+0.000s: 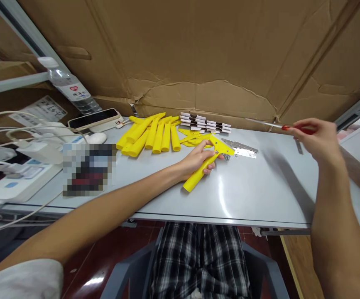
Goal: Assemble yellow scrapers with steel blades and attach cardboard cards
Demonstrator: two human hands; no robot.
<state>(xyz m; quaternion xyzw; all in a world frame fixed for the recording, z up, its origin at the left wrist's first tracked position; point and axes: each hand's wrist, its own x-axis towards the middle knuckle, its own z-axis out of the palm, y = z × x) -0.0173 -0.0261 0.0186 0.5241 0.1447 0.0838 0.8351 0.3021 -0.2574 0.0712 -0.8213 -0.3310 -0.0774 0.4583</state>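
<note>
My left hand (197, 161) is closed around a yellow plastic tool handle (195, 176), its wide flat head fitted with small screws and tilted up to the right. In my right hand (318, 135), raised above the right side of the table, is a screwdriver (287, 127) with a red grip. Its thin shaft points left, apart from the yellow handle. Just beyond the handle's head lie a small pile of screws (227, 157) and flat metal blades (242, 145). Loose yellow head plates (195, 139) lie behind my left hand.
Several yellow handles (150, 135) lie in a heap at the back of the table (254, 195). Folded white-and-dark strips (204, 123) are stacked beside them. A power strip (20, 178) with cables, a phone (94, 119) and a water bottle (74, 89) occupy the left. Cardboard (198, 50) walls the back.
</note>
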